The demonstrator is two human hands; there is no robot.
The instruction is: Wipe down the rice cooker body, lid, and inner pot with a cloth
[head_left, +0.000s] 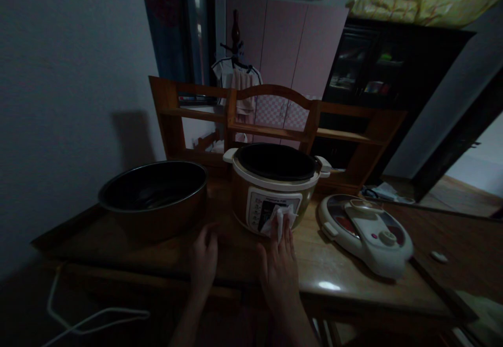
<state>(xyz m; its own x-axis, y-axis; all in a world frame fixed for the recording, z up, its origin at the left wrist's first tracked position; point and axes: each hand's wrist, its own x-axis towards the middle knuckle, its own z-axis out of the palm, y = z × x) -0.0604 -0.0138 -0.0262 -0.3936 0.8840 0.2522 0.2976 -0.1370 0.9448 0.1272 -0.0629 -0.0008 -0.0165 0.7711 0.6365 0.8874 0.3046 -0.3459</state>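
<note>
A pressure cooker point(238, 200) with white side handles stands lidless on the wooden desk, a dark pot inside it. Against its front control panel, my right hand point(281, 268) presses a crumpled white tissue point(280, 222) with its fingers, covering part of the display. My left hand point(204, 255) is at the desk's near edge, left of the cooker and apart from it. Its fingers are loosely bent and dim, with nothing seen in them. To the right lies the cooker's lid point(367, 237), white with a knob. A large dark inner pot point(184, 203) sits at the left.
A wooden shelf rack point(275, 93) rises along the desk's back edge. At the left is a wall point(78, 74). A white bent wire point(102, 313) shows below the desk front. Behind stand pink cabinets point(283, 43) and a black cabinet point(408, 64).
</note>
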